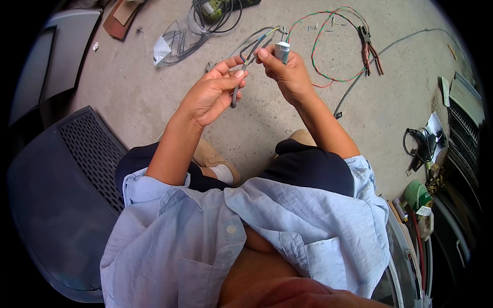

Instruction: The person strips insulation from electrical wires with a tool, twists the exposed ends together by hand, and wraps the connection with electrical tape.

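My left hand (215, 92) grips a grey cable (234, 97) whose stripped end shows thin blue, yellow-green and dark wires (251, 49). My right hand (287, 77) holds a pale grey-white object (282, 52), too small to identify, while its thumb and forefinger pinch the wires. Just past my hands, a loop of red and green wire (315, 46) lies on the concrete floor with several small metal pieces (323, 26). Pliers with red handles (367, 46) rest on that loop's right side.
A coiled cable (182, 49) lies beside a green power tool (211, 11). A dark perforated plastic piece (56, 200) is at my left. Dark panels (69, 56) stand at upper left. A green container (415, 194), metal parts (465, 146) and other clutter crowd the right side.
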